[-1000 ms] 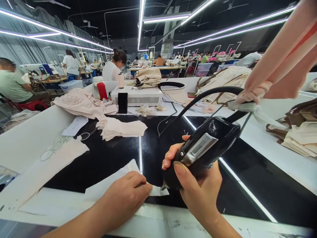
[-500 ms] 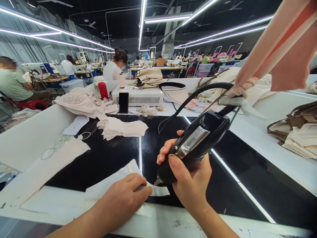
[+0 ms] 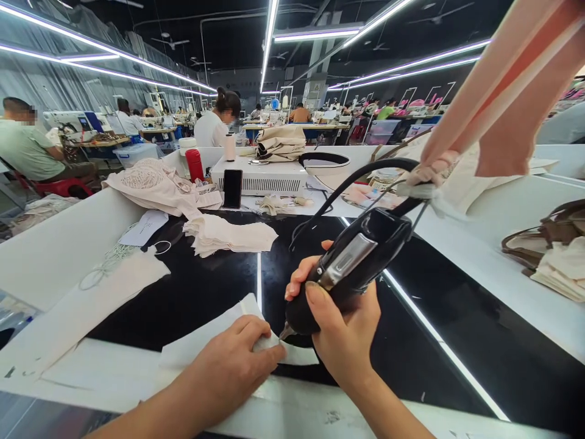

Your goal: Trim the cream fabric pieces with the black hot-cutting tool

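Note:
My right hand (image 3: 345, 317) is wrapped round a black corded hand tool (image 3: 347, 262) with a metal lever plate on its side. The tool leans down to the left, and its small metal tip is at the edge of a white fabric piece (image 3: 210, 332), close to my left thumb. My left hand (image 3: 237, 363) is closed over this fabric, thumb and fingers pressing it on the black work surface (image 3: 219, 277). What lies under the fingers is hidden. A strip of the fabric curves out to the right beneath the tool.
Stacked pale fabric pieces (image 3: 231, 235) lie ahead, left of centre. A long fabric strip (image 3: 109, 299) and a paper tag (image 3: 145, 227) are at left. Behind stand a phone (image 3: 232, 188) and a vented white box (image 3: 262, 177). A pink cloth (image 3: 498, 91) hangs at upper right, tied near the cord.
The tool in my right hand has shifted slightly left and down, its tip now at the fabric edge near my left thumb. My left hand stays on the fabric.

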Motion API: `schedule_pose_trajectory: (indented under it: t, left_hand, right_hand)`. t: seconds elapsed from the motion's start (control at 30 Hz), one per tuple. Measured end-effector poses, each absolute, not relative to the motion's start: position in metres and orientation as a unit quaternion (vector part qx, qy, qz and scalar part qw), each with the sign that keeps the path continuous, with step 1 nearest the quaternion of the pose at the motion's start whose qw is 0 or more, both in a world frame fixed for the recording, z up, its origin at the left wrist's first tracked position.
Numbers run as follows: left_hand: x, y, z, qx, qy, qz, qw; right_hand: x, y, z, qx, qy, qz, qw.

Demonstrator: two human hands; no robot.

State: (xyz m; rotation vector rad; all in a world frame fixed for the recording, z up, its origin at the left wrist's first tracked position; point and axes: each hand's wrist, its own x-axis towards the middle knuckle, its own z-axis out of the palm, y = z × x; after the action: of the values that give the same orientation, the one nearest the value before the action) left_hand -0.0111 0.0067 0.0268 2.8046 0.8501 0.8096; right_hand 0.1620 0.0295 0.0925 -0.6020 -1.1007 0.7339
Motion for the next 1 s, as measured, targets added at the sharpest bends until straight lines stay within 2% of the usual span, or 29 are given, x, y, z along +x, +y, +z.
schedule_pose_trajectory:
  t: [0.6, 0.73, 0.87, 1.0]
  left_hand:
    - [-0.012, 0.008, 0.027, 0.919, 0.291, 0.255, 0.071]
    - [-0.017, 0.018, 0.029, 0.913, 0.307, 0.247, 0.103]
    - [-0.019, 0.036, 0.036, 0.910, 0.332, 0.230, 0.090]
    - [-0.016, 0.044, 0.037, 0.924, 0.311, 0.195, 0.105]
  right_hand:
    - [0.158, 0.039, 0.091, -0.283, -0.524, 0.334, 0.731]
    - [0.173, 0.039, 0.096, -0.347, -0.543, 0.276, 0.713]
    - [0.196, 0.040, 0.103, -0.427, -0.564, 0.209, 0.675]
    - [0.220, 0.028, 0.096, -0.434, -0.511, 0.037, 0.741]
